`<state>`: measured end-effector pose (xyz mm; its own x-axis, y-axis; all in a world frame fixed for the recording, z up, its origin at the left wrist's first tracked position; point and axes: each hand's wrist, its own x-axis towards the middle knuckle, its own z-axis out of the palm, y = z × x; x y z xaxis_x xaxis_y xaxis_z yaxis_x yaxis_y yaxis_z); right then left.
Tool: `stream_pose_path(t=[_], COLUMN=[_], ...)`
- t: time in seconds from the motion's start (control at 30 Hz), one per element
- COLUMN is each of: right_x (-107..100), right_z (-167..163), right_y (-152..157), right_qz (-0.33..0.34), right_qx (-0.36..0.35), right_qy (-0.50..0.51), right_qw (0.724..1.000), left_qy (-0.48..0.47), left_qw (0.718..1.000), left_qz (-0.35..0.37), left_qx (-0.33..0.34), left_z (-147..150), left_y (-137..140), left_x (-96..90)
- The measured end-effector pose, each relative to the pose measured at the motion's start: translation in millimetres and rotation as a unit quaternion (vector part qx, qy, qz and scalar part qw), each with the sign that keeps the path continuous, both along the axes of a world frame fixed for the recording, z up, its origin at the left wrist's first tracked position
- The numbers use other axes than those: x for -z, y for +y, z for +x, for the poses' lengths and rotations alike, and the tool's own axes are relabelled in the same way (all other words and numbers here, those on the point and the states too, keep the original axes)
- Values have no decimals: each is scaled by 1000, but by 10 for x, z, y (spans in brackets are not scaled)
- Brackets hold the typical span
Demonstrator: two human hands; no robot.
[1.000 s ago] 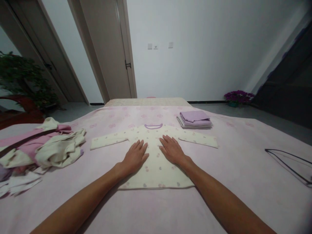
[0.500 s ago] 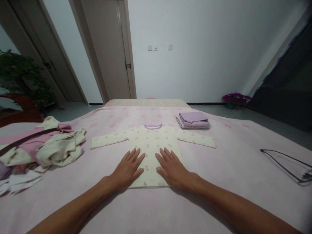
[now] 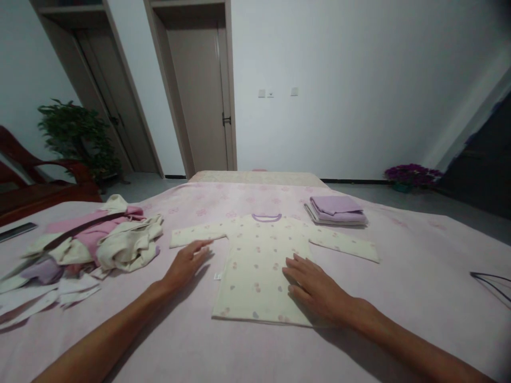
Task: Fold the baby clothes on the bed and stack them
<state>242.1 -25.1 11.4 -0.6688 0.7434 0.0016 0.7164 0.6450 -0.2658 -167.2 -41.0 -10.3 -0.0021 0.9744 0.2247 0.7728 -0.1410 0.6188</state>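
Note:
A cream long-sleeved shirt (image 3: pixel 251 271) with a small print and a purple neckline lies spread flat, its sleeves stretched out to both sides and its hem toward me. My right hand (image 3: pixel 315 284) rests on the shirt's right side, fingers extended and slightly apart, holding nothing. To the left of the shirt's body is my left hand (image 3: pixel 189 263), just below the left sleeve, with its fingers stretched toward that sleeve; whether the fingertips touch it I cannot tell. A small white tag sticks out at the shirt's left side seam.
Crumpled clothes (image 3: pixel 99 239) lie heaped on the left of the pink cloth (image 3: pixel 167 340). Folded purple garments (image 3: pixel 337 209) are stacked at the back right. A dark phone-like object (image 3: pixel 18 231) sits at the far left, and a black wire frame (image 3: pixel 493 282) at the right edge.
My left hand has lifted off the shirt's front and moved left toward the left sleeve. My right hand stays on the shirt's right side. The view has turned slightly left.

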Motion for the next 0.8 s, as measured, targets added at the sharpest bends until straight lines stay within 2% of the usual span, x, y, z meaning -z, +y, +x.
stream_pose_path(t=[0.03, 0.07, 0.1, 0.2, 0.4, 0.6, 0.67, 0.7, 0.8], right_x=[-23, -38, -46, -37, 18, 117, 116, 102, 13], right_z=[-55, -116, -180, -368, -584, -718, -811, -870, -1088], right_y=[33, 64, 92, 150, 244, 434, 480, 493, 501], right_qz=[7, 14, 18, 17, -17, -70, -139, -186, -334], right_qx=[-3, -7, -12, -26, -34, -37, -3, 20, 89], right_qy=[11, 24, 36, 60, 105, 204, 268, 308, 427], right_qw=[1000, 1000, 999, 998, 994, 976, 953, 933, 836], left_qy=[14, 73, 96, 144, 163, 129, 107, 94, 58], left_qw=[999, 988, 979, 950, 925, 938, 947, 951, 964], left_qz=[6, 0, -6, -50, -126, -105, -75, -57, 3], left_qx=[-51, -134, -182, -272, -320, -305, -295, -289, -259], left_z=[-153, -304, -446, -766, -985, -1014, -949, -893, -595], left_y=[143, 285, 419, 715, 860, 832, 825, 825, 838], left_x=[-31, -61, -87, -113, -16, -65, -118, -151, -276])
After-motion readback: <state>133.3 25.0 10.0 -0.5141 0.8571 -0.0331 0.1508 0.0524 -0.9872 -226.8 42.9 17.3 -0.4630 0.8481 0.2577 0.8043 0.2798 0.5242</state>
